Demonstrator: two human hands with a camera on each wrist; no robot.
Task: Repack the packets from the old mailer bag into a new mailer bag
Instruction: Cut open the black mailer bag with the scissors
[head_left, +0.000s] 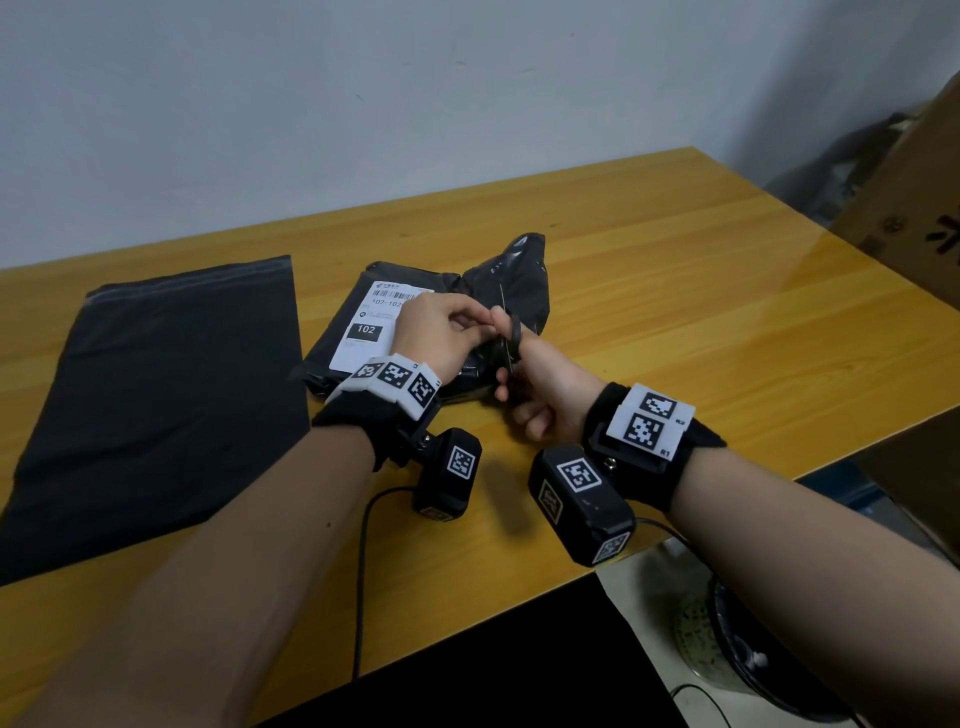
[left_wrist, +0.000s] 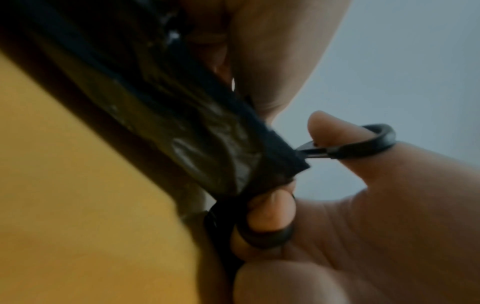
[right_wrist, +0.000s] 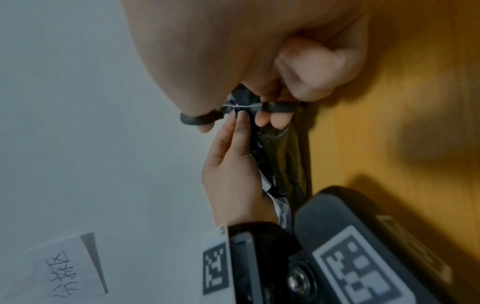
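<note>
The old black mailer bag (head_left: 363, 317), with a white shipping label (head_left: 369, 332), lies in the middle of the yellow table (head_left: 675, 291). My left hand (head_left: 447, 332) pinches its lifted edge (left_wrist: 233, 148). My right hand (head_left: 540, 384) holds black-handled scissors (head_left: 511, 338), thumb through one loop (left_wrist: 374, 142) and fingers through the other (left_wrist: 265, 236). The blades sit at the pinched bag edge (right_wrist: 241, 107). A flat new black mailer bag (head_left: 156, 405) lies to the left. No packets show.
A cardboard box (head_left: 914, 208) stands at the table's right end. A cable (head_left: 363, 571) hangs over the near table edge. A round container (head_left: 727, 644) sits below the table at right. A wall rises behind the table.
</note>
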